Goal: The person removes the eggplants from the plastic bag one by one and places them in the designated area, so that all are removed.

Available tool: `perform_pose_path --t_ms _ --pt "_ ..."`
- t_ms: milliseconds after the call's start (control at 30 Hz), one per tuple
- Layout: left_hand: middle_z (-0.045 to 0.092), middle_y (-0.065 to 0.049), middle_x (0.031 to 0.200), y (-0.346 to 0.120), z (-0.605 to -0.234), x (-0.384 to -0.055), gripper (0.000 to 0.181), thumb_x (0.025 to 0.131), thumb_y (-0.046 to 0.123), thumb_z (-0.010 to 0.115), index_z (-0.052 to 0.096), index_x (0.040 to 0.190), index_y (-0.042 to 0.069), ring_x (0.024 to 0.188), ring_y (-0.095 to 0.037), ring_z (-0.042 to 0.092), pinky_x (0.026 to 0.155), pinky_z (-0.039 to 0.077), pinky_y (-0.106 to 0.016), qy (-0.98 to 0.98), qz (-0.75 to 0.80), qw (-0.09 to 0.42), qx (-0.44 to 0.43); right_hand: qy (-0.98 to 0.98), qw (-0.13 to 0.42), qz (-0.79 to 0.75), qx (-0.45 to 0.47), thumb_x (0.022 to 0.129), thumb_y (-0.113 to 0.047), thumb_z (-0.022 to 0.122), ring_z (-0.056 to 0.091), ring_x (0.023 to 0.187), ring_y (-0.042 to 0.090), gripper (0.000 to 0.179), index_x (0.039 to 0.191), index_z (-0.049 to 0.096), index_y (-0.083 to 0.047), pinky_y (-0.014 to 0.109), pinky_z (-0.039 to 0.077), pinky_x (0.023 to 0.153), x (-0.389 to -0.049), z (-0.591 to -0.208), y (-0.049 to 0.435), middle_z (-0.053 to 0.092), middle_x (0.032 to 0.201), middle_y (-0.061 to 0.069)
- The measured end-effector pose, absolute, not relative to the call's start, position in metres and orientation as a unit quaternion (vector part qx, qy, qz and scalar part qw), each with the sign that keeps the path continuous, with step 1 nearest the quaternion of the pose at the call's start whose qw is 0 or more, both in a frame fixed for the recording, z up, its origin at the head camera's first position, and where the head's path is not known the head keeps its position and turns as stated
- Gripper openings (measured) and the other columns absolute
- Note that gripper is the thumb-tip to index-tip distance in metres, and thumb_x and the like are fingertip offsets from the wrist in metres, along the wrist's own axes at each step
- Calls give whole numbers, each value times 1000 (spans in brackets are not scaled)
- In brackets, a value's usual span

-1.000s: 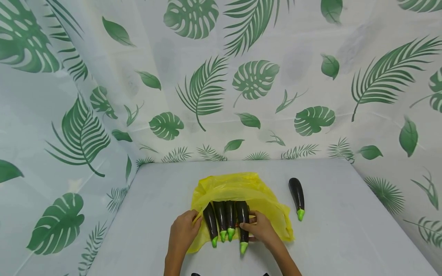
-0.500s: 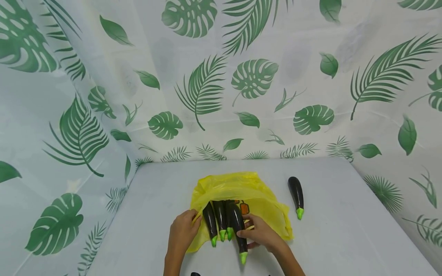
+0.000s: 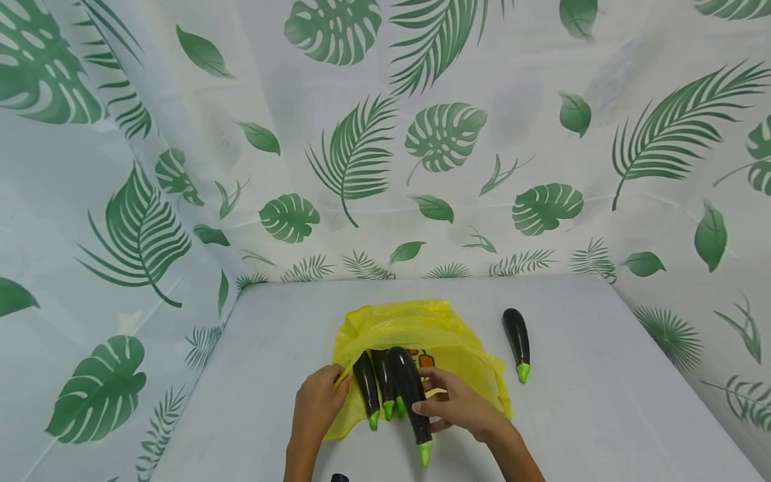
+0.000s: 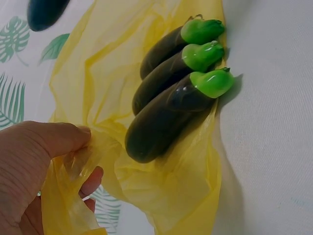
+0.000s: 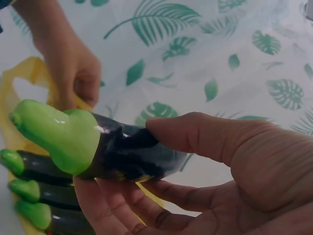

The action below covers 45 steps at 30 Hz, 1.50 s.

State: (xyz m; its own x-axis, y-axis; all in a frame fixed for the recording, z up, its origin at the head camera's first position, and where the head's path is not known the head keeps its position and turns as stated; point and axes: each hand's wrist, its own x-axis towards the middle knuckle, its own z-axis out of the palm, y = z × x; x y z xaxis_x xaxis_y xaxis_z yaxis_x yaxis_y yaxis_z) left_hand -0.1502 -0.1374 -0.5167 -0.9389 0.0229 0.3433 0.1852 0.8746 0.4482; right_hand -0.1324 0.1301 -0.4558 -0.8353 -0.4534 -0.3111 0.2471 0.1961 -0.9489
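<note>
A yellow plastic bag [image 3: 403, 321] lies on the table with its mouth toward me. Inside the mouth three glossy dark eggplants [image 4: 161, 115] lie side by side, green stem ends pointing out. My left hand [image 3: 322, 404] pinches the left edge of the bag's mouth between thumb and fingers; the yellow film bunches there in the left wrist view. In front of the opening my right hand [image 3: 454, 407] holds another eggplant [image 5: 132, 152], thumb on one side and fingers beneath. That eggplant tilts, its green end toward me, and overlaps the bagged ones in the head view.
A single eggplant [image 3: 517, 345] lies on the white table [image 3: 590, 375] to the right of the bag. A small dark object [image 3: 340, 478] shows at the bottom edge of the head view. Leaf-patterned sheeting [image 3: 446, 221] rises behind the table and along both sides.
My right hand has drawn its eggplant from the bag's right side toward me, and its dark end has swung left over the others. The left hand keeps its grip on the bag.
</note>
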Motion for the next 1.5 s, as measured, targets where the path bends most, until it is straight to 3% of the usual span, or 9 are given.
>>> perform_pose_path --t_ms 267,600,733,1000,1100,1300,1500 --pt "54 9 66 -136 -515 -151 13 85 20 76 65 80 15 56 -3 39 52 34 -19 -953 -247 166 -57 724 224 -647 -86 91 -20 67 64 99 23 72 149 29 1 43 58 76 -136 -437 157 49 128 25" --pt "55 8 66 -136 -516 -151 12 84 18 77 66 81 14 57 -3 39 51 34 -19 -954 -242 169 -56 783 123 -610 -19 90 -22 70 63 109 27 74 149 29 -6 40 58 80 -137 -420 194 49 132 24" --pt "50 9 64 -136 -515 -151 13 85 19 76 65 80 14 56 -4 38 51 33 -19 -955 -239 165 -57 797 103 -595 6 93 -24 67 60 114 29 72 149 27 -2 37 57 82 -139 -417 207 44 137 25" --pt "50 9 64 -137 -513 -151 14 85 20 76 64 80 14 56 -4 38 51 33 -19 -955 -238 167 -59 801 53 -595 44 96 -27 63 60 96 0 72 149 25 0 33 57 83 -145 -422 235 42 139 26" --pt "49 9 64 -137 -513 -151 14 85 20 76 64 79 14 56 -4 37 51 33 -19 -955 -238 169 -60 802 47 -591 70 96 -30 62 61 96 -2 75 152 20 -1 34 56 85 -148 -426 247 39 143 29" --pt "48 9 63 -136 -513 -149 16 85 20 76 63 78 15 56 -4 37 51 33 -19 -955 -238 165 -59 815 45 -567 110 98 -36 58 62 104 12 79 154 15 -1 37 55 88 -155 -434 268 34 147 31" --pt "50 8 64 -135 -514 -150 13 85 20 75 64 81 14 57 -4 38 52 34 -19 -958 -238 154 -50 824 47 -550 126 98 -37 56 61 97 5 80 153 13 3 36 55 87 -162 -439 283 32 148 33"
